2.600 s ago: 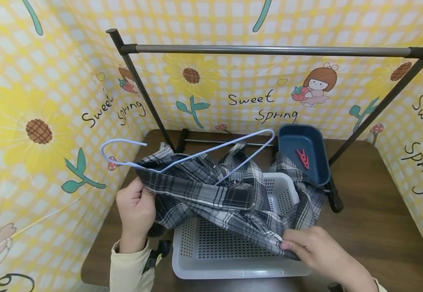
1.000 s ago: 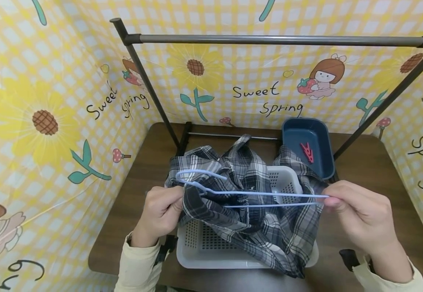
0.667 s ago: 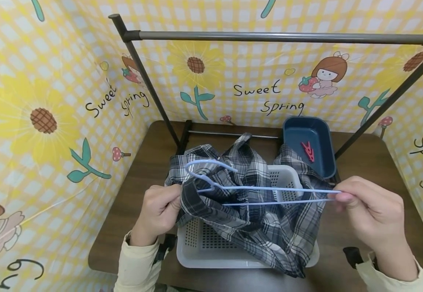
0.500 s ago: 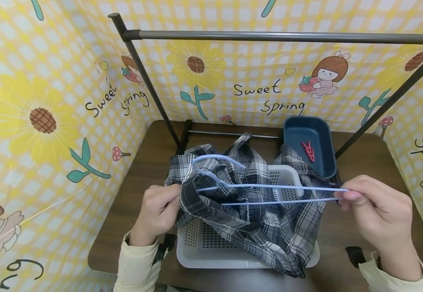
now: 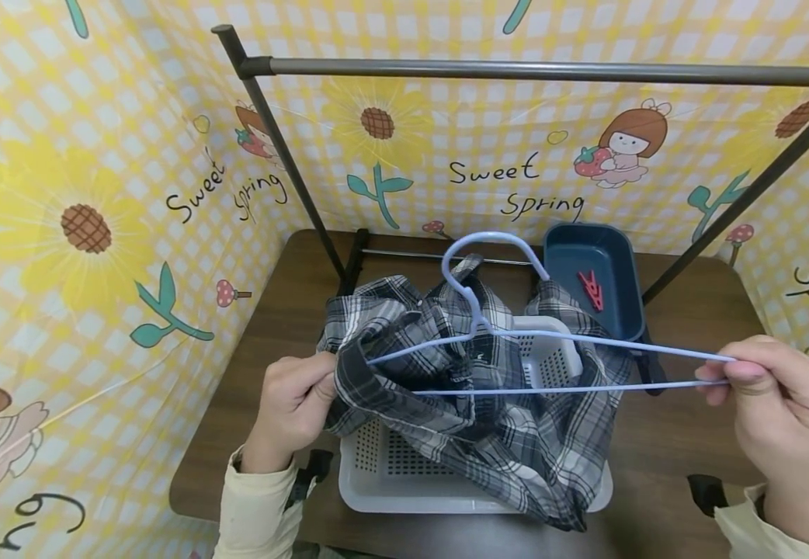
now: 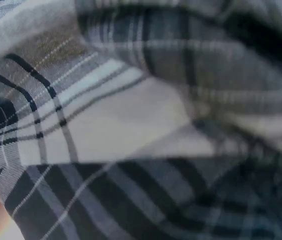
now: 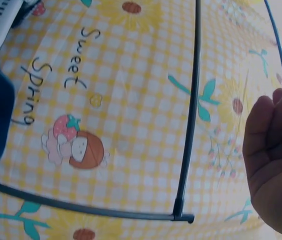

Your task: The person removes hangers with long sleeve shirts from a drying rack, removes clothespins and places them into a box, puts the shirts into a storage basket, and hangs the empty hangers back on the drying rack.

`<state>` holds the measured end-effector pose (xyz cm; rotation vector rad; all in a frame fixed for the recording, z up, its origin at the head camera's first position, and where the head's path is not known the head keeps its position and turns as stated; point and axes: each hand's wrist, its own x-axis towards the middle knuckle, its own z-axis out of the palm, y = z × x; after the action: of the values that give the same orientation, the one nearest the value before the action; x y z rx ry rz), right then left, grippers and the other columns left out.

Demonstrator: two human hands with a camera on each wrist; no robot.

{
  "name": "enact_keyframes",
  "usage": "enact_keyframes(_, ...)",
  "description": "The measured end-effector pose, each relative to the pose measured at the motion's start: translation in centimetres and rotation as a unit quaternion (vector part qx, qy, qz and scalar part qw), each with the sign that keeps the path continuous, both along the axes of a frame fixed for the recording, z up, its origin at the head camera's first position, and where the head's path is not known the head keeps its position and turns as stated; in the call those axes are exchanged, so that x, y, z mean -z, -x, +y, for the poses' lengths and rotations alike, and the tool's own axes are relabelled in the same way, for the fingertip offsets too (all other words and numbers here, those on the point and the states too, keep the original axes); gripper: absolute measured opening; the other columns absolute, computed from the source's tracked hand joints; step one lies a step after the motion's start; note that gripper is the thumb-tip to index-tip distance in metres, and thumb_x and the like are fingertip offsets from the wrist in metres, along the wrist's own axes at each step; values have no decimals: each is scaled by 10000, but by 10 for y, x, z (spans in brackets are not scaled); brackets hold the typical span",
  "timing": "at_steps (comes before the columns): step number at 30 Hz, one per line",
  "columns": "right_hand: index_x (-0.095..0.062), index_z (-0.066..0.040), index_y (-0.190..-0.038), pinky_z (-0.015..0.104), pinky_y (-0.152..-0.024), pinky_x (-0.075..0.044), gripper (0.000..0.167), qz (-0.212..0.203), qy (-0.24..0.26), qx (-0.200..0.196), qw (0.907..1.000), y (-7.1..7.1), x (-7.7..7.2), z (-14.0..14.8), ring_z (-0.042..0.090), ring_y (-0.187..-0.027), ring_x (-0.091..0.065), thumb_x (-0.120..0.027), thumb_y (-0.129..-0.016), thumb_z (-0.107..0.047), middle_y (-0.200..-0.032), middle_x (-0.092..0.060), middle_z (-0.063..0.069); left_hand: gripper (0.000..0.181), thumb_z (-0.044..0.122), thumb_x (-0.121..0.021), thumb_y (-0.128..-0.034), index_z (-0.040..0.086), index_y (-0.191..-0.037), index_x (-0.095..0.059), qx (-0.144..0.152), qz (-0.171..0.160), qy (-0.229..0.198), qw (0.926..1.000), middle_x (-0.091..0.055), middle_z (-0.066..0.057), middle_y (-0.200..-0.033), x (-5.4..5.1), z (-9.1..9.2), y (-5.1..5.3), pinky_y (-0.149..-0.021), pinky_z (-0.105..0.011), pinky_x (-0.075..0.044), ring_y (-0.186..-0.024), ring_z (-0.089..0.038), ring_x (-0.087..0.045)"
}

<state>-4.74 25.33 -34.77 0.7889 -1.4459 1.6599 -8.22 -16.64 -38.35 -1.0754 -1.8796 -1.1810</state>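
In the head view my left hand [image 5: 297, 400] grips the collar edge of a grey-and-black plaid shirt [image 5: 516, 458]. My right hand [image 5: 789, 404] pinches the right end of a light blue clothes hanger [image 5: 586, 338], seen also in the right wrist view with curled fingers [image 7: 273, 115]. The hanger's left end goes into the shirt's neck opening and is hidden by cloth. Its hook stands up, curving toward the rack. Plaid cloth [image 6: 131, 200] fills the left wrist view. The shirt lies bunched over a grey perforated basket [image 5: 404, 501].
Behind the basket a clothes rack stands with its horizontal bar [image 5: 516, 70] above the table [image 5: 237, 435]. A dark blue tray [image 5: 586, 233] at back right holds red clothespins [image 5: 591, 290]. Patterned sheets surround the table.
My right hand let go of the shirt's lower part and took the hanger's right end, then moved right. The hanger swung round, its hook now upright. My left hand still holds the collar.
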Motion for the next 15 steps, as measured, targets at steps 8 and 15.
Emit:
enact_keyframes(8,-544,287,-805,134,-599,-496,262,-403,173,-258,9987,-3,6,10,103,-623,-633,-679,-908,88,-766,-693,166,386,272,-542,-1056,43,-748,-584,92,-126,-283,9995,-472,17,-607,1,5,-1,-436,-176,-338,-477,-75,-412)
enact_keyframes(15,-626,60,-1267,112,-502,-421,299,-3008,-1449,2535,9079,-16,0,14,-2,-521,-545,-618,-968,57,-1016,-651,-71,367,268,-545,-1054,57,-756,-590,-136,-303,-374,9988,-446,32,-591,1,18,0,-424,-150,-280,-448,-53,-348)
